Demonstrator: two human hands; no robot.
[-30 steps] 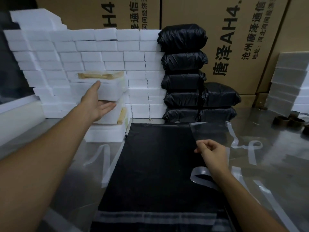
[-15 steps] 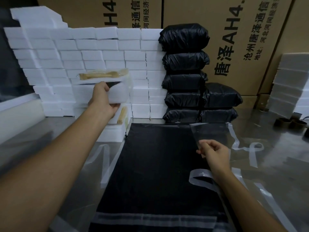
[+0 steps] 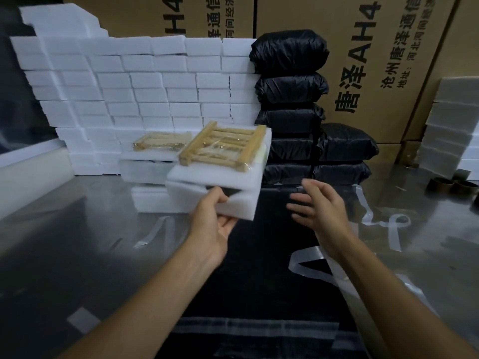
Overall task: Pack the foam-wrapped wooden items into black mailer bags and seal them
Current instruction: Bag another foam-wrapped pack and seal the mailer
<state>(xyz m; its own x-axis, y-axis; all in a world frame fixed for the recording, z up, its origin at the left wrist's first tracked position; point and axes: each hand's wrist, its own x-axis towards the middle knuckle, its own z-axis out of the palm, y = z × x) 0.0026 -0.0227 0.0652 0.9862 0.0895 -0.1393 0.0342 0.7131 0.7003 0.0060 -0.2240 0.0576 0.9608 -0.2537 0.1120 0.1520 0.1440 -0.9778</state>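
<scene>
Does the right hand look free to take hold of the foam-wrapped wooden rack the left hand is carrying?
Probably yes. The right hand is open beside the white foam-wrapped wooden rack, nothing between them; the left hand grips only its near corner.

Big brown boxes [image 3: 383,60] with black letters stand at the top. Empty tape rolls [image 3: 451,186] sit at the right on the shiny table [image 3: 64,229].

Tall brown cardboard carton [image 3: 383,73] behind the black bags: large black print "唐泽AH4", cut off at the top edge; smaller lines beside it start "沧州唐泽通信" and "地址: 河北河间", rest cropped. Second brown cardboard carton [image 3: 181,16], left of it: partial "H4", "泽通信", "河间经济".
</scene>
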